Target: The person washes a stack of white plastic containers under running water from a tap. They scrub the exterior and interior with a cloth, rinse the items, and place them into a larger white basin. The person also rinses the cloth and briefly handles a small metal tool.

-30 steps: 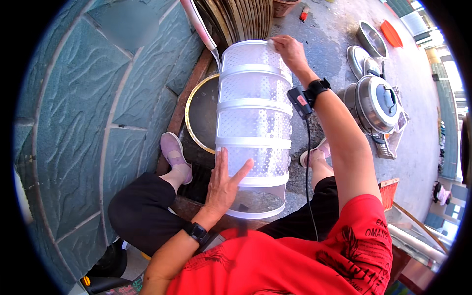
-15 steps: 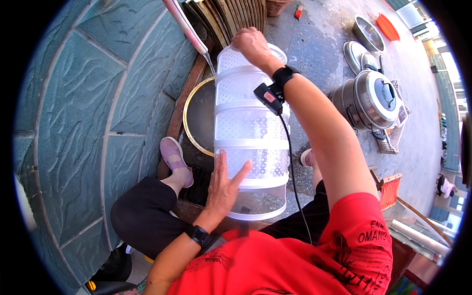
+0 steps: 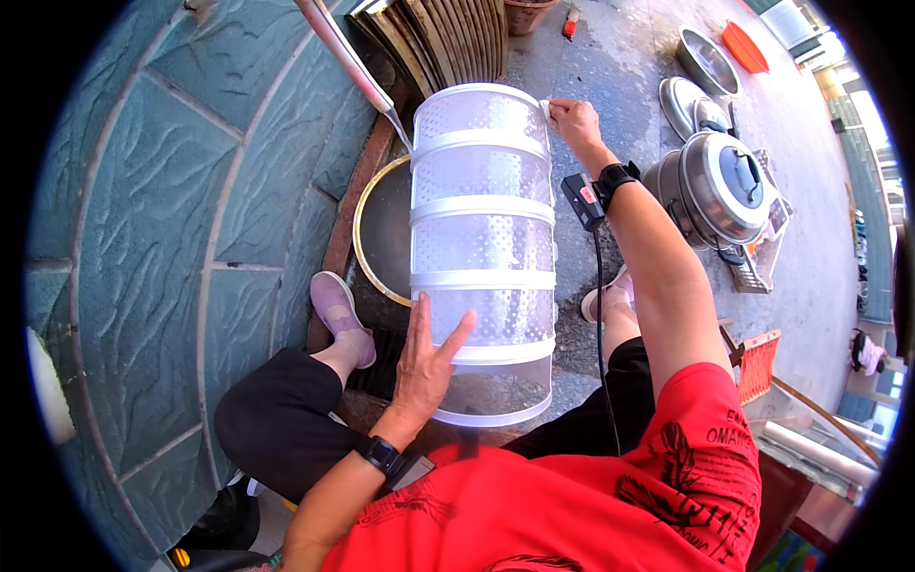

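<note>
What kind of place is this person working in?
Probably an outdoor washing-up spot beside a kitchen. A hose runs water onto a perforated steamer stack, metal pots and lids sit on wet concrete, and the sun casts hard shadows.

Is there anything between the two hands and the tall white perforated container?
Nothing visible. The left hand lies flat on the side of the white perforated container near its lower end, and the right hand grips the rim at the far end.
</note>
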`<state>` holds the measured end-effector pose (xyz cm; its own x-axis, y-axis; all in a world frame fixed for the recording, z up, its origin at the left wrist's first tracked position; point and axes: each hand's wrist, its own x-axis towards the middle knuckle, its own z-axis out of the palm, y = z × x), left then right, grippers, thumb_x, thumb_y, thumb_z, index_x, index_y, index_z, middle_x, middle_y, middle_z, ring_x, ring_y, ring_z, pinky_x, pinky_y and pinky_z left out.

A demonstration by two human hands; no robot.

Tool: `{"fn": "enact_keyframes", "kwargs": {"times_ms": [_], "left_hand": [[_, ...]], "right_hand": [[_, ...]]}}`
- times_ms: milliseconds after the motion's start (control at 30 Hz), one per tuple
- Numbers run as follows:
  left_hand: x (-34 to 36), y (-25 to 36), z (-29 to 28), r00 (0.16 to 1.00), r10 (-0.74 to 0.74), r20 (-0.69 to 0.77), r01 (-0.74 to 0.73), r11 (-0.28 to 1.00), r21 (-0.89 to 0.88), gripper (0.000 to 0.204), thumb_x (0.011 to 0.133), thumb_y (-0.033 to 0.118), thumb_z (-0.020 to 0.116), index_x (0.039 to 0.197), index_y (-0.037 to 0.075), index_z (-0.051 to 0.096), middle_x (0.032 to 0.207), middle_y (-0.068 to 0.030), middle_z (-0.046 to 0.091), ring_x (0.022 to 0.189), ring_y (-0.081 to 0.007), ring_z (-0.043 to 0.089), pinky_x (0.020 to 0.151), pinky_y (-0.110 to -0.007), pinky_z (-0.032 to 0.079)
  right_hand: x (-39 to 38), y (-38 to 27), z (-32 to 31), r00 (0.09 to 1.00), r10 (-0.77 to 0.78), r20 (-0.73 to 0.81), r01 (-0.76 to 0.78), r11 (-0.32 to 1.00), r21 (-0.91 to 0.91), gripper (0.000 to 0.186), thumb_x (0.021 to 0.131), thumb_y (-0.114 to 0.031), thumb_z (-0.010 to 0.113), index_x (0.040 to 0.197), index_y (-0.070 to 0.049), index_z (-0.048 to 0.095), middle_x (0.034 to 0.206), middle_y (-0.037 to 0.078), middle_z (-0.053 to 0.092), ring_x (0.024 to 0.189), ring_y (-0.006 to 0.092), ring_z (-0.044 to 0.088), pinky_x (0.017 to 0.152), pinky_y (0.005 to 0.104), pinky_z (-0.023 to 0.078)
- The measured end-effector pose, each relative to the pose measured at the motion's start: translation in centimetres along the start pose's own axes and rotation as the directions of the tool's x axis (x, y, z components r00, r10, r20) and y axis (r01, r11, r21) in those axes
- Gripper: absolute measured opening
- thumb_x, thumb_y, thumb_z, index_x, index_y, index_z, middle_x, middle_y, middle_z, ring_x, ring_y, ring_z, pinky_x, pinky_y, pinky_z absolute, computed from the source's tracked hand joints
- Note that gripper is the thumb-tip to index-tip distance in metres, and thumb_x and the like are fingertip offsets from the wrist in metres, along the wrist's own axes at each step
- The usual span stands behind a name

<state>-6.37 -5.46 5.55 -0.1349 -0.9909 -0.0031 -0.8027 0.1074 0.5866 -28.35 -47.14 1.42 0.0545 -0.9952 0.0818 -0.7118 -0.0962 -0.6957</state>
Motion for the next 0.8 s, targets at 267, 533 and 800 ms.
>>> {"fn": "enact_keyframes", "kwargs": {"times_ms": [267, 533, 800], "left_hand": [[0.2, 0.8, -0.1, 1.0, -0.023, -0.009, 0.022, 0.999, -0.048, 0.088, 0.067, -0.012, 0.069, 0.142, 0.028, 0.045, 0.151, -0.0312, 0.02, 0.138, -0.0492, 0.027, 0.109, -0.046, 0.037], [0.2, 0.8, -0.3, 0.999, -0.041, 0.002, 0.041, 0.996, -0.077, 0.086, 0.07, -0.012, 0.067, 0.143, 0.028, 0.045, 0.151, -0.0321, 0.019, 0.138, -0.0495, 0.028, 0.108, -0.047, 0.039], [0.0, 0.9, 0.1, 0.999, -0.016, -0.03, 0.015, 0.999, -0.048, 0.083, 0.074, -0.008, 0.066, 0.144, 0.029, 0.042, 0.149, -0.0327, 0.022, 0.136, -0.0502, 0.029, 0.108, -0.048, 0.038]], "right_hand": [[1.1, -10.4, 2.9, 0.88, -0.466, 0.095, 0.474, 0.877, -0.085, 0.023, 0.085, -0.021, 0.064, 0.096, -0.003, 0.073, 0.094, 0.016, 0.07, 0.085, 0.0313, 0.068, 0.079, 0.0374, 0.053], [0.5, -12.1, 6.0, 0.701, -0.71, 0.065, 0.712, 0.693, -0.115, 0.018, 0.085, -0.016, 0.064, 0.096, -0.007, 0.074, 0.106, 0.008, 0.07, 0.1, 0.0292, 0.06, 0.09, 0.0378, 0.048], [-4.6, -1.5, -1.9, 0.99, -0.138, 0.01, 0.138, 0.983, -0.121, 0.023, 0.084, -0.024, 0.066, 0.098, -0.007, 0.074, 0.085, 0.015, 0.071, 0.076, 0.0285, 0.069, 0.071, 0.037, 0.054]]}}
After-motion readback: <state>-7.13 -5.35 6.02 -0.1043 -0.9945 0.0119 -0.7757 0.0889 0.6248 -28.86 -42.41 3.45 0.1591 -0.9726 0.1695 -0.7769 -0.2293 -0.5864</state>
